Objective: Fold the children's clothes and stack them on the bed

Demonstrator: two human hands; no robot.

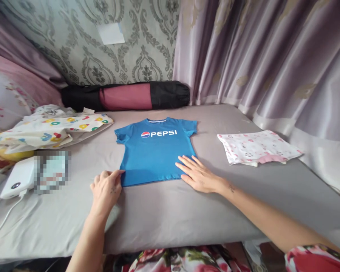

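A small blue T-shirt (pixel 154 151) with white PEPSI lettering lies spread flat, front up, on a grey sheet (pixel 170 211). My left hand (pixel 106 189) pinches the shirt's bottom left corner, fingers curled on the hem. My right hand (pixel 197 173) lies flat with fingers stretched out, pressing on the shirt's bottom right corner.
A folded white cloth with pink print (pixel 257 147) lies to the right. A heap of colourful printed clothes (pixel 49 128) sits at the left, with a white power bank (pixel 18 181) and cable nearby. A black and pink rolled bag (pixel 124 96) rests against the wall. Curtains (pixel 272 56) hang at right.
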